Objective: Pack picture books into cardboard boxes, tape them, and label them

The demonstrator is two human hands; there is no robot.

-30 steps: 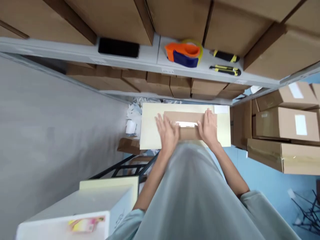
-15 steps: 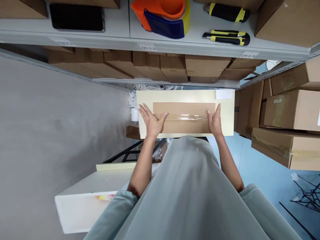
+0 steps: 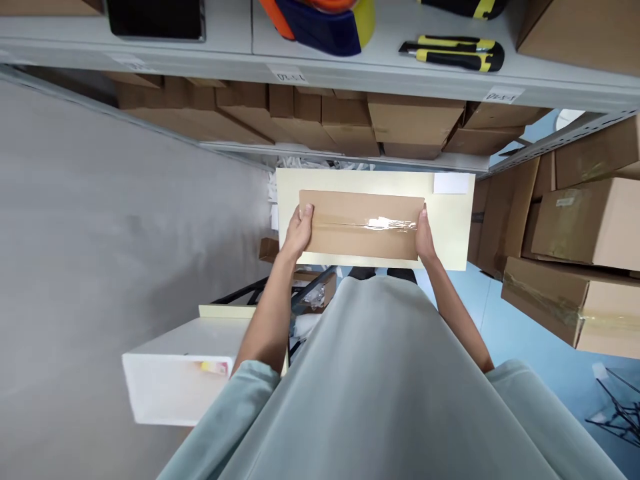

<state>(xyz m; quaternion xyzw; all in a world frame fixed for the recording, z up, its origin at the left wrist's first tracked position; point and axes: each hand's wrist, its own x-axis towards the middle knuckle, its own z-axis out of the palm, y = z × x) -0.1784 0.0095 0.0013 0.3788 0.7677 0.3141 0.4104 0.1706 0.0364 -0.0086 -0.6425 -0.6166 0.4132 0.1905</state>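
Observation:
A flat brown cardboard box (image 3: 360,241) with clear tape along its middle is between my hands, over a pale yellow board (image 3: 450,233). My left hand (image 3: 299,232) grips the box's left end, thumb on top and fingers out of sight around the side. At the right end, my right hand (image 3: 425,235) holds the box with its thumb near the top corner. A white paper label (image 3: 451,183) lies on the board's upper right corner.
A grey shelf (image 3: 330,80) ahead bears a black phone (image 3: 156,17), a tape dispenser (image 3: 325,27) and a cutter knife (image 3: 453,53). Cardboard boxes (image 3: 570,220) are stacked at the right. A white bin (image 3: 170,387) stands at the lower left beside a grey wall.
Both hands have shifted from resting spread on the box to gripping its ends. The box looks slightly larger and tilted, a little further left on the board. The camera view has shifted.

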